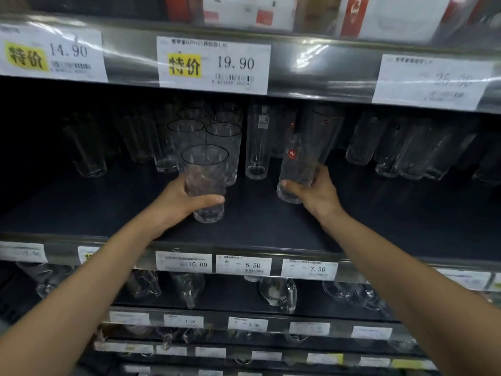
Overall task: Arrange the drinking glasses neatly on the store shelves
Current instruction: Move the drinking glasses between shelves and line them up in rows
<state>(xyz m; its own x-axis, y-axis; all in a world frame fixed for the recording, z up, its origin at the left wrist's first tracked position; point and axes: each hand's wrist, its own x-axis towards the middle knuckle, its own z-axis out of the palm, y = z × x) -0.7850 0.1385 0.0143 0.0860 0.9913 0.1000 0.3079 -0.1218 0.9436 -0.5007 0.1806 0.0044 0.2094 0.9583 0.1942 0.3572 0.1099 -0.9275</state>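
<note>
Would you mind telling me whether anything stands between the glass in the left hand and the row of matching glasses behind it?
Nothing visible does. The glass gripped by the left hand is directly in front of the matching glasses, with only bare dark shelf around its base.

Price tags on the upper shelf edge (320,66): the left tag (51,54) reads 特价 14.90, the centre tag (214,65) reads 特价 19.90, and the right tag (431,80) is blurred. On the lower shelf edge (276,264) are a 10.00 tag (183,262), a 5.50 tag (243,265) and a 7.50 tag (309,269). One glass (301,164) has a red sticker (292,154), illegible.
</note>
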